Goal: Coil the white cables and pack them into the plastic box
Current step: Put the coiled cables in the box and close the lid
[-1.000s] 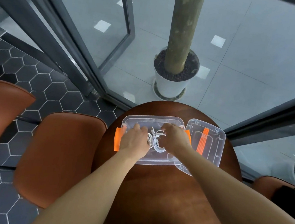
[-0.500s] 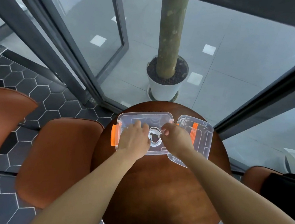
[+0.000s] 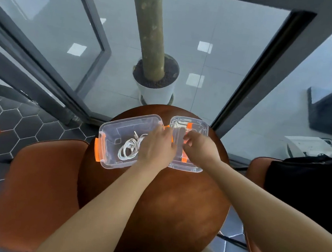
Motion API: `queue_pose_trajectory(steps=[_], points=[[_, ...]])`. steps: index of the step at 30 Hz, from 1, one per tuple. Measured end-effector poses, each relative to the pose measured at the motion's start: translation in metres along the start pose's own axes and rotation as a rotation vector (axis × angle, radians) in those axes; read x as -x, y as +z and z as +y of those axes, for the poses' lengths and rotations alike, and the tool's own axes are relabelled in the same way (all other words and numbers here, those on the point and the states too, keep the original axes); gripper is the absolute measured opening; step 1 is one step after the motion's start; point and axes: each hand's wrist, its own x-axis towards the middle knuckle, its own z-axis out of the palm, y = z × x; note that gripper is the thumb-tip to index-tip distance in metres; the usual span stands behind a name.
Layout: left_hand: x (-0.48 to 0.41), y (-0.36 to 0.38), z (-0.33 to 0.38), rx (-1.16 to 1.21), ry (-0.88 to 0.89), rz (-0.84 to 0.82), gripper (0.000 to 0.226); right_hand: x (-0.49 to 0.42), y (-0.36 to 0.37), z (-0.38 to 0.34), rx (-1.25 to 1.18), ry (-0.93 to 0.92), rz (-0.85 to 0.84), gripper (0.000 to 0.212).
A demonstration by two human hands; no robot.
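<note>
A second ago both hands were down in the box (image 3: 111, 128), working on the cables (image 3: 128, 149). Both have since moved toward 3 o'clock, and the cables lie untouched as a loose white coil on the box floor, a little toward 4 o'clock of its middle, with one plug end poking out toward 12. The left hand (image 3: 155, 148) now lies over the box's 3 o'clock end with its fingers (image 3: 169, 139) fairly straight and reaching the near edge of the lid (image 3: 199, 127); it holds nothing that I can see. The right hand (image 3: 200, 148) is over the lid with its fingers curled above the orange handle (image 3: 184, 158), and I cannot tell whether they grip it or only hover. To my eye the packing is done, and the hands going to the lid suggests closing is next, though the lid has not been lifted yet. By count there is one box at about 10 o'clock on the table (image 3: 162, 208), one lid beside it at 1 o'clock, and one coil. How many separate cables that coil holds is too fine to tell. One orange latch (image 3: 97, 149) shows plainly at the box's 9 o'clock end. Around the single round table stand three brown chairs, two at 9 o'clock and one at 3. One white pot (image 3: 156, 91) with a trunk stands at 12 o'clock, behind the glass.
</note>
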Motion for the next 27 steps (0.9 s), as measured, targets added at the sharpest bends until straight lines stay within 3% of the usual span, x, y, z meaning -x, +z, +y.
queue_pose_trajectory(steps=[10,18,22,27], points=[[0.008,0.062,0.050,0.082,0.149,-0.139,0.029,0.000,-0.001,0.087,-0.119,0.282,-0.007,0.024],[0.011,0.126,0.037,0.037,0.024,-0.292,0.053,-0.013,0.043,0.119,-0.159,0.431,-0.088,0.040],[0.009,0.151,0.029,0.022,-0.110,-0.389,0.066,-0.026,0.060,0.121,-0.191,0.465,-0.127,0.017],[0.004,0.168,0.015,0.005,-0.134,-0.428,0.072,-0.038,0.071,0.119,-0.270,0.518,-0.082,0.012]])
